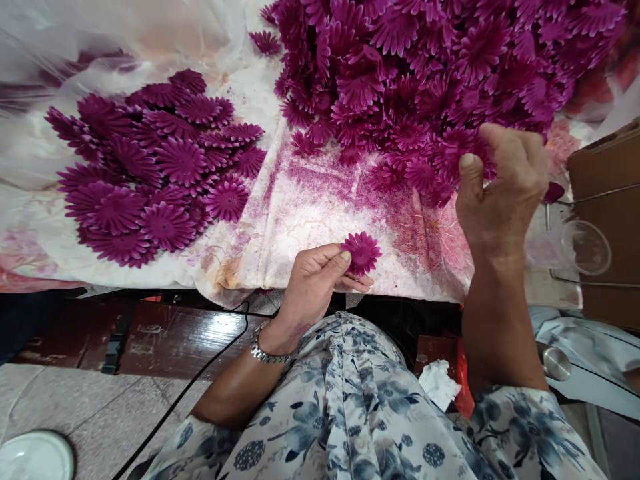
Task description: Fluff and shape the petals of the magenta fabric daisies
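Note:
My left hand [320, 277] is closed over the table's front edge, pinching a small magenta artificial flower [363, 253] between thumb and fingers. The flower lies face up, its petals spread. At the near right side of a large heap of magenta flower pieces [410, 80], my right hand [510, 173] reaches in with thumb and forefinger apart. Purple petals show in the gap between them, and the other fingertips are partly hidden. To the left lies a second pile of magenta flowers [180, 160], stacked and mostly face up.
A patterned cloth [310, 227] dusted with magenta specks covers the table. On the right are a clear plastic cup [587, 248] and a cardboard box [607, 227]. Below the table edge, a black cable [200, 373] runs past a dark wooden bench [185, 337]. White crumpled paper [440, 385] lies near my lap.

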A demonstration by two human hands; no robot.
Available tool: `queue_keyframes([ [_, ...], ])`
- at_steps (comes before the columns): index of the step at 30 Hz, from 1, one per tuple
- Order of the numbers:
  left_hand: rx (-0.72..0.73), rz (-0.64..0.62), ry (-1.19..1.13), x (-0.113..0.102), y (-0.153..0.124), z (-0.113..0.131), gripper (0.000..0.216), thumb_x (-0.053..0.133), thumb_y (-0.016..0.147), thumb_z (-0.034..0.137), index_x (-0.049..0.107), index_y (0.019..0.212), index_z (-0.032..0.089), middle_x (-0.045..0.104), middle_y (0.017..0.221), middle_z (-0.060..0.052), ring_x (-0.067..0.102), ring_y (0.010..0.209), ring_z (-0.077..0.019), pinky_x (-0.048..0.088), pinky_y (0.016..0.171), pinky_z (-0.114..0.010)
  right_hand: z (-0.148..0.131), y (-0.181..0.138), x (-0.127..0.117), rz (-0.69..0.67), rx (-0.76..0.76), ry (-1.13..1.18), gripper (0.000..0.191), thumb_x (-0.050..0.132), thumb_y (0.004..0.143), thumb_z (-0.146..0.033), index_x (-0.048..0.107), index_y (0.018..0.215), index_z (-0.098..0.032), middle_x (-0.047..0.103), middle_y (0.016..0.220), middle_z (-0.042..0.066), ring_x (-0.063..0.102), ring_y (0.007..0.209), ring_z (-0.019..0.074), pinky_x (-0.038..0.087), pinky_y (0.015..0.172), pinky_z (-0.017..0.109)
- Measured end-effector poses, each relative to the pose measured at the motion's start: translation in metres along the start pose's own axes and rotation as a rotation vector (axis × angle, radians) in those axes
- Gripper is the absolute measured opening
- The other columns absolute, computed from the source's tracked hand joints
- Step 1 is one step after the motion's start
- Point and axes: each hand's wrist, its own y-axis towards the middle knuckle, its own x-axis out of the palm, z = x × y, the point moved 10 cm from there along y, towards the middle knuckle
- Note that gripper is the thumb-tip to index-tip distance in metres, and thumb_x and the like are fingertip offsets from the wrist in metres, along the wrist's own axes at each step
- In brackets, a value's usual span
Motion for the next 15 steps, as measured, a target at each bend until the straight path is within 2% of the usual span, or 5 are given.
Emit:
queue_keyframes([
  [2, -0.01, 0.004, -0.004, 0.002, 0.0, 0.0, 0.029, 0.069, 0.068, 0.039, 0.058, 0.062, 0.013, 0.068, 0.054, -0.006, 0.066, 0.048, -0.0177, 0.054, 0.05, -0.025, -0.012, -0.001, 0.004, -0.071, -0.066, 0.021, 0.03, 0.053, 0.085, -0.038, 0.059, 0.105, -0.017, 0.063, 0.102, 0.014, 0.056, 0.097, 0.024, 0.043, 0.08, 0.038],
  [5, -0.008, -0.019, -0.01, 0.007, 0.002, 0.001, 0.028, 0.069, 0.067, 0.038, 0.058, 0.061, 0.013, 0.066, 0.052, -0.003, 0.066, 0.049, -0.0178, 0.054, 0.049, -0.025, -0.068, -0.029, 0.023, -0.286, -0.29, 0.321, 0.015, 0.056, 0.085, -0.034, 0.059, 0.091, -0.02, 0.063, 0.077, 0.003, 0.056, 0.076, 0.0162, 0.046, 0.068, 0.03],
  [7, 0.007, -0.043, -0.012, 0.01, 0.003, 0.001, 0.026, 0.069, 0.068, 0.037, 0.06, 0.062, 0.013, 0.065, 0.053, -0.002, 0.066, 0.05, -0.0168, 0.055, 0.05, -0.026, -0.093, -0.048, 0.033, -0.367, -0.325, 0.44, 0.011, 0.054, 0.086, -0.029, 0.057, 0.082, -0.019, 0.059, 0.069, 0.001, 0.053, 0.067, 0.0134, 0.045, 0.064, 0.028],
  [9, 0.016, -0.058, -0.007, 0.012, 0.003, 0.001, 0.026, 0.068, 0.069, 0.037, 0.061, 0.063, 0.013, 0.065, 0.053, -0.001, 0.066, 0.05, -0.016, 0.056, 0.052, -0.025, -0.102, -0.058, 0.039, -0.387, -0.302, 0.474, 0.012, 0.051, 0.087, -0.024, 0.055, 0.077, -0.019, 0.058, 0.068, 0.001, 0.052, 0.065, 0.0129, 0.044, 0.064, 0.028],
  [15, 0.021, -0.063, -0.011, 0.013, 0.002, 0.0, 0.026, 0.07, 0.068, 0.039, 0.064, 0.064, 0.013, 0.065, 0.051, -0.002, 0.064, 0.046, -0.0159, 0.055, 0.049, -0.025, -0.096, -0.062, 0.038, -0.337, -0.255, 0.427, 0.013, 0.046, 0.087, -0.015, 0.054, 0.077, -0.019, 0.056, 0.065, 0.003, 0.049, 0.065, 0.0147, 0.042, 0.062, 0.029],
])
